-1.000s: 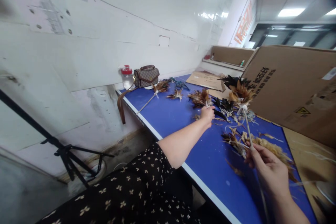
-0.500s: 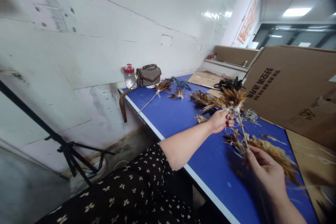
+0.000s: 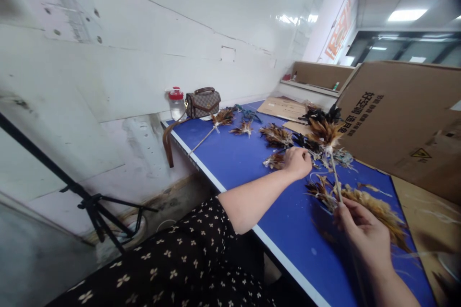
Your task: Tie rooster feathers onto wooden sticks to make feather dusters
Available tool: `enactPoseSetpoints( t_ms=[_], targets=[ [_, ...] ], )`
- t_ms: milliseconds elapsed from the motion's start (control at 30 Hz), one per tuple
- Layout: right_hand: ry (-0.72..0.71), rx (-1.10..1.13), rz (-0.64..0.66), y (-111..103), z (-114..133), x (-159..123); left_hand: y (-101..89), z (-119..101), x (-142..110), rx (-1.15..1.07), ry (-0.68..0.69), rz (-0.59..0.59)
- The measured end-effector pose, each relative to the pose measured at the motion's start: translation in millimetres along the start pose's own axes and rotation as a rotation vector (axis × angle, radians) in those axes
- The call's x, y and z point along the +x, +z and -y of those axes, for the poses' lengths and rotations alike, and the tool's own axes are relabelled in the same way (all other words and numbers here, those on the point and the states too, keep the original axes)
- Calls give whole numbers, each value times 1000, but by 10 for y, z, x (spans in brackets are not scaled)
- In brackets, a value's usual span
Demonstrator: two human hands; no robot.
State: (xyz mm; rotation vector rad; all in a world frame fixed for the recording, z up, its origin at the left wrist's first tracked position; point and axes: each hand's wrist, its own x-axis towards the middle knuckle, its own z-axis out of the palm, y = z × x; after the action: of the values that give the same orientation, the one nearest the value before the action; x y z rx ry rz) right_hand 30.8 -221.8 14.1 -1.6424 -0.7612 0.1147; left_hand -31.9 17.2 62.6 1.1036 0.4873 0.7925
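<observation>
My right hand (image 3: 365, 230) is closed round a thin stick (image 3: 336, 177), which it holds upright and slightly tilted over the table. At the stick's top is a bunch of brown feathers (image 3: 326, 133) with black ones behind, bound at the base with something white. Left of the stick, my left hand (image 3: 298, 162) has its fingers curled together; what they pinch, if anything, is hidden. A small brown feather bunch (image 3: 275, 160) lies just beside that hand, and a larger dark brown one (image 3: 276, 135) is behind it.
On the blue table (image 3: 230, 163) lie a feathered stick (image 3: 203, 140), a small feather bunch (image 3: 243, 128) and tan feathers (image 3: 378, 211). A handbag (image 3: 203, 104) and red-lidded jar (image 3: 176, 105) stand by the wall. A large cardboard box (image 3: 403, 120) borders the right; a black tripod (image 3: 95, 201) stands left.
My left hand has moved left, away from the bound base of the feathers. The feathered stick in my right hand has shifted slightly to the right.
</observation>
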Motion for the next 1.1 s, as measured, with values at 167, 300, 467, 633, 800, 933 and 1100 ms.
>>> enactPoseSetpoints(
  t_ms=[167, 300, 467, 633, 800, 933, 1100],
  targets=[
    [0, -48, 85, 13, -127, -2, 101, -80, 22, -101, -38, 152],
    [-85, -139, 87, 35, -151, -23, 87, -96, 35, -212, -82, 236],
    [-276, -248, -4, 18, 66, -28, 59, -126, -7, -294, -101, 291],
    [-477, -382, -241, 22, 306, 107, 132, -75, -137, -302, -171, 480],
    [-216, -115, 38, 165, 341, 218, 199, -4, -263, -352, -208, 638],
    [-148, -73, 123, 209, 385, 277, 182, -20, -241, -354, -248, 635],
    [-163, -186, 112, 121, 409, 341, 153, -15, -151, -304, -220, 569]
  ],
)
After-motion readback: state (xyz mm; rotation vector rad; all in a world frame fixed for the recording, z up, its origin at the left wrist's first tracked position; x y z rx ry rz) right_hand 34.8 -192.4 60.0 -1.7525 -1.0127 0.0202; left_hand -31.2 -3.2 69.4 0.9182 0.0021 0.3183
